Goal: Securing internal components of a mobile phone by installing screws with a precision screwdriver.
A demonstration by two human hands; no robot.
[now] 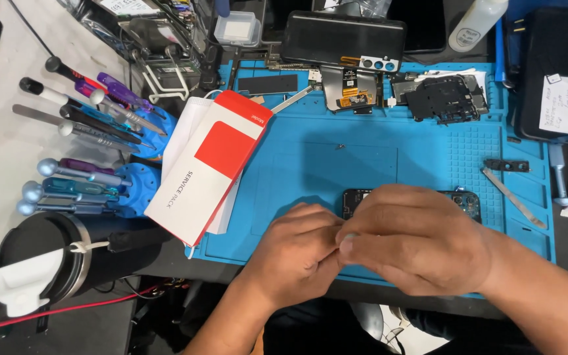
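Pinching our fingertips together at six o'clock on the blue mat (376,151), our left hand (294,253) and right hand (412,236) cover an opened phone (465,200); whatever they grip is perhaps tiny, hidden. A red-and-white box (212,164) lies at nine o'clock.

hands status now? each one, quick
Left hand: fingers curled, pinching at something too small to make out.
Right hand: closed, fingertips meeting the left's, over the opened phone.

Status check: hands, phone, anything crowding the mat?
Left hand and right hand pinched together over opened phone. Pinched item hidden. Red-white box overlaps mat edge.
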